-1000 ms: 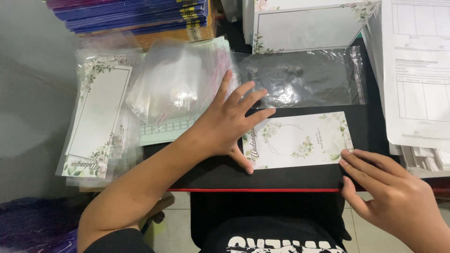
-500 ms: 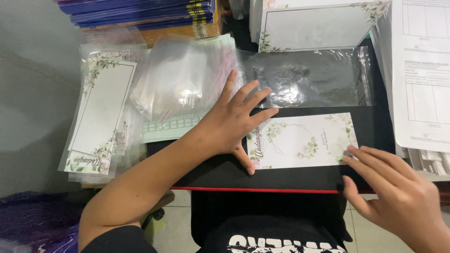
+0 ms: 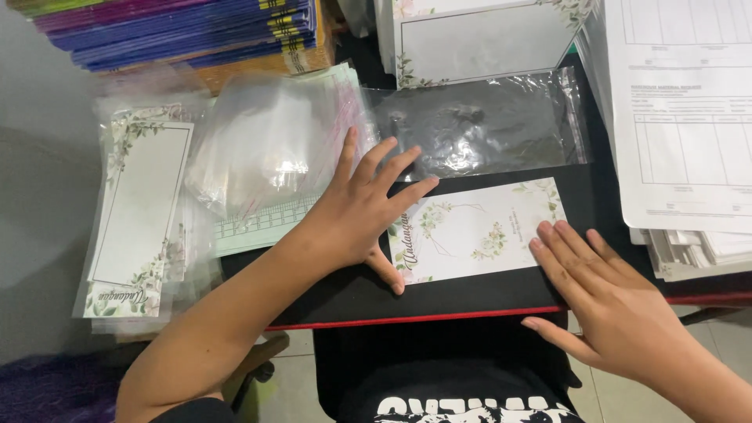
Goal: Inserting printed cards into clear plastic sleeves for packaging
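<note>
Floral card, near front edge of black table: left hand lay flat, fingers spread, pinning its left end; right hand open, fingertips at right end. Clear sleeve lay behind. Advised: press evenly w/ both palms, keep card square.

Card under the hands: white w/ green leaf sprigs at corners, thin gold geometric frame, dark script along left end. Table: black top, red front edge. Clear sleeve: transparent, glare patches, reads dark over the table. Packed cards at left: white centre, thin dark border line, green foliage corners. Sleeve pile: clear/milky w/ red strip lines. Stacked books: blue, purple spines, yellow marks. Forms: white, black ruled grid. Shirt: black, white lettering.
</note>
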